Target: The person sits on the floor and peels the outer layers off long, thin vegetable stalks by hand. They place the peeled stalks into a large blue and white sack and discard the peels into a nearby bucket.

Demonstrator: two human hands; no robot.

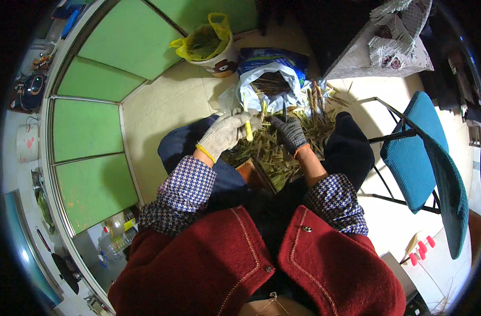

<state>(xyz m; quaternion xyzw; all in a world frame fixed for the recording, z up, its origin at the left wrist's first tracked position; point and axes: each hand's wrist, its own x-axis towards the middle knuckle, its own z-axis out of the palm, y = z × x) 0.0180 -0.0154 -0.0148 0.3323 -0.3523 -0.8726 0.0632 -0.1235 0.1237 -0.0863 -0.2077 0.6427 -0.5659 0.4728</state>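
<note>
My left hand (224, 133), in a white knit glove with a yellow cuff, grips a pale yellow-green plant stalk (248, 130). In my right hand (291, 133), gloved in dark grey knit with an orange cuff, is a narrow dark tool (284, 111); its kind is hard to tell. Both hands are close together over a heap of green and brown plant peelings (282, 158) between my knees. Just beyond them lies a blue-and-white plastic bag (246, 81), its mouth facing me, with brown stalks (270, 85) inside. More unpeeled stalks (316, 96) lie right of the bag.
A bucket (220, 65) lined with a yellow plastic bag (220, 25) stands beyond, at left. Green cabinet doors (92, 130) line the left side. At right stands a teal folding chair (412, 150). Plastic bottles (120, 223) sit low at left. A cloth-covered piece of furniture (367, 59) is at upper right.
</note>
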